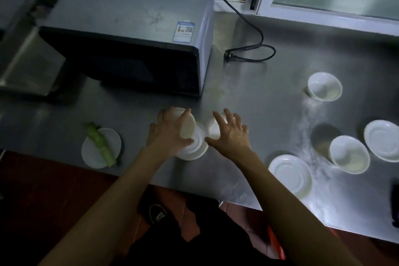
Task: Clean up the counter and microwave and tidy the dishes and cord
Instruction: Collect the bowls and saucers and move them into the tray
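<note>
Both hands work mid-worktop, just in front of the grey metal microwave (129, 34). The left hand (170, 134) curls its grip around a small white bowl (187, 125), held over a white ridged plate (197, 147). The right hand (231, 134) hovers with fingers spread over another white dish (213, 128), blurred beneath it. Left, a white plate (95, 153) carries a green vegetable stalk (100, 143). Right, two white bowls (325, 86) (349, 154) and two white plates (290, 176) (382, 140) dot the steel worktop (259, 97). The black power cord (250, 49) loops far behind, plug lying loose.
</note>
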Demonstrator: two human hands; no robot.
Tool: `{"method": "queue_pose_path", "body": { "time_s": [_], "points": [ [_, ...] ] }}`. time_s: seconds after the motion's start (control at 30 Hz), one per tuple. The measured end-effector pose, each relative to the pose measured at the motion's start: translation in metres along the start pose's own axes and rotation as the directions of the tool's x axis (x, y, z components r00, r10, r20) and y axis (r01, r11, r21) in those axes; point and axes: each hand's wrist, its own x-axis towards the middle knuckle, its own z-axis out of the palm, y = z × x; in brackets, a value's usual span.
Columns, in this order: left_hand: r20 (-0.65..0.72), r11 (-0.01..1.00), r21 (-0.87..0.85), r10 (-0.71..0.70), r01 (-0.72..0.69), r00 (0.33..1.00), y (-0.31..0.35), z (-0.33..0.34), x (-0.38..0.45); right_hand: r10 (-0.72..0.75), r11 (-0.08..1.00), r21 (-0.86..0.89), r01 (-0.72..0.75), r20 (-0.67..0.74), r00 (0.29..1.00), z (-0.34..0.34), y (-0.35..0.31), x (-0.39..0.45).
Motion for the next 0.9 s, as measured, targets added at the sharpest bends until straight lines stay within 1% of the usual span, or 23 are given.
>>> {"method": "queue_pose_path", "body": {
  "time_s": [0.27, 0.4, 0.47, 0.53, 0.63, 0.77, 0.9],
  "points": [
    [-0.085, 0.989, -0.099, -0.114, 0.106, 0.99, -0.099, -0.001, -0.061, -0.147, 0.983, -0.113, 0.148, 0.011, 0.989, 0.024, -0.098, -0.004],
    [-0.086, 0.967, -0.187, -0.189, 0.17, 0.978, -0.154, -0.002, -0.103, -0.205, 0.971, -0.12, 0.206, 0.015, 0.979, 0.037, -0.159, -0.018],
    [-0.093, 0.961, -0.202, -0.211, 0.189, 0.973, -0.18, -0.004, -0.124, -0.222, 0.967, -0.126, 0.22, 0.0, 0.975, 0.041, -0.19, -0.027],
    [-0.128, 0.961, -0.198, -0.223, 0.196, 0.966, -0.208, -0.007, -0.146, -0.251, 0.958, -0.149, 0.246, -0.012, 0.968, 0.046, -0.221, -0.037],
    [-0.171, 0.954, -0.205, -0.256, 0.22, 0.951, -0.251, -0.013, -0.177, -0.291, 0.943, -0.172, 0.285, -0.008, 0.957, 0.057, -0.269, -0.05],
    [-0.186, 0.929, -0.22, -0.339, 0.297, 0.922, -0.309, -0.02, -0.217, -0.36, 0.921, -0.163, 0.354, -0.005, 0.933, 0.073, -0.334, -0.064],
    [-0.217, 0.902, -0.251, -0.405, 0.35, 0.888, -0.353, -0.022, -0.249, -0.422, 0.894, -0.162, 0.418, 0.016, 0.907, 0.087, -0.389, -0.074]
  ]
}}
